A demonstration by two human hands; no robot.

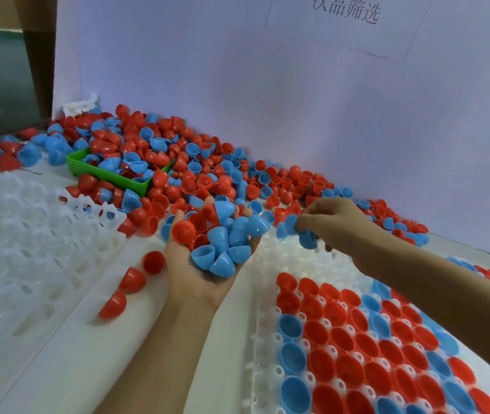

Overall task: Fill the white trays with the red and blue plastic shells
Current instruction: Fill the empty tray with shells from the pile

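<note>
Shells [178, 162] heaped along wall [267, 85] bury green bin [136, 183].

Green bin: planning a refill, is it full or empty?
Full: the green bin holds red and blue shells up to its rim.

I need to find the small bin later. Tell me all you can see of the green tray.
The shallow green plastic tray is rectangular with low upright walls. It sits flat on the white surface near the back wall, left of centre, turned at an angle. Red and blue plastic shells fill it and lie heaped against its far sides.
</note>
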